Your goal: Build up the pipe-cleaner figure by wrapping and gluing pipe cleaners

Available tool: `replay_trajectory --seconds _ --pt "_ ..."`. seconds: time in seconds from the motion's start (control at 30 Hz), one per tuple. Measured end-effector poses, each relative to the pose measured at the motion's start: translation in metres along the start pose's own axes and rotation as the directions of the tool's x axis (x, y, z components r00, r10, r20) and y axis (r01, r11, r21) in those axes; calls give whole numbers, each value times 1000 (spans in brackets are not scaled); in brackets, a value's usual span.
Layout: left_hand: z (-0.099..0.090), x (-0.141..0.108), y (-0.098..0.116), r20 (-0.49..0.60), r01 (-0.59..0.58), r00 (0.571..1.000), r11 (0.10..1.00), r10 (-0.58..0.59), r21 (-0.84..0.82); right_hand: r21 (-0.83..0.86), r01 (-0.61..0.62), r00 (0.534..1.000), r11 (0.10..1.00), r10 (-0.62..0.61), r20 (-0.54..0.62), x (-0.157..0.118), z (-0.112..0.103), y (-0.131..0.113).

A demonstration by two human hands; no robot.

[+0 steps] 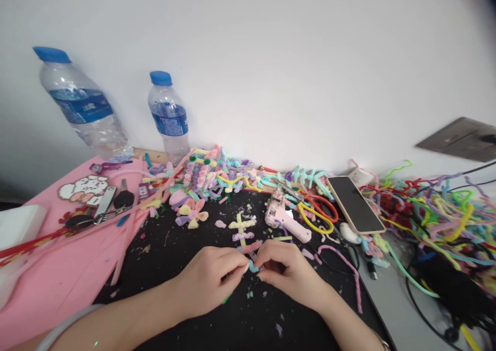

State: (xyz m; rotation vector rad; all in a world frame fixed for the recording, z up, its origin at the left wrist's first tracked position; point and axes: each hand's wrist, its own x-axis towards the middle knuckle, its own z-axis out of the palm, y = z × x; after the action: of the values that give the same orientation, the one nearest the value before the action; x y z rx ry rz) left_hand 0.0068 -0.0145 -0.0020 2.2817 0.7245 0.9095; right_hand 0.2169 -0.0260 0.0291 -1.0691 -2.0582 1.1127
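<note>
Forearms point(127, 315), blue fuzzy strip point(253, 268) between hands point(209, 278) point(292, 271)

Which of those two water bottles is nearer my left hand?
The right-hand bottle, beside the colourful fuzzy pile; the other bottle stands further from your left hand.

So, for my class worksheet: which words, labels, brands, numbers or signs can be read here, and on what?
No text can be read.
Left bottle: white marks on its blue label, too blurred to read.
Right bottle: white print on its blue label, too small and blurred.
Upper purple packet: pale marks, too small.
Lower purple packet: pale marks, too small.
Phone: dark screen, no text showing.
</note>
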Motion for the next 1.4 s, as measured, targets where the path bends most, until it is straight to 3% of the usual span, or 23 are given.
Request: replay_trajectory --seconds 0.13,0.27,0.5,0.6,0.8,1.07,1.2,1.3,1.4 --pt "-2 2 1 -24 11 1000 1000 -12 -26 63 -10 1000 998 11 -28 1 0 1" --pt "-2 2 1 -5 -29 1000 998 29 -56 235 -44 999 971 42 15 2 3 3" --pt "-2 0 0 38 -56 998 996 58 -64 532 -249 967 810 179 180 2 5 6" --pt "-6 2 0 33 31 999 992 -27 -124 568 -269 963 778 214 163 4 3 6" --pt "-13 11 7 178 345 937 880 -301 -327 415 -169 985 894 167 42 4 -3 3" --pt "-8 11 5 358 523 849 719 -390 -457 457 -236 971 858 192 142 0 6 1" --pt "-6 10 5 399 534 837 715 -374 -451 455 -209 978 866 176 114 1 11 0" --pt "-10 12 5 327 473 874 788 -360 -394 354 -174 983 919 184 5 2 11 -1" --pt "-18 16 1 63 368 929 900 -363 -235 121 -171 973 978 187 -135 2 8 1"
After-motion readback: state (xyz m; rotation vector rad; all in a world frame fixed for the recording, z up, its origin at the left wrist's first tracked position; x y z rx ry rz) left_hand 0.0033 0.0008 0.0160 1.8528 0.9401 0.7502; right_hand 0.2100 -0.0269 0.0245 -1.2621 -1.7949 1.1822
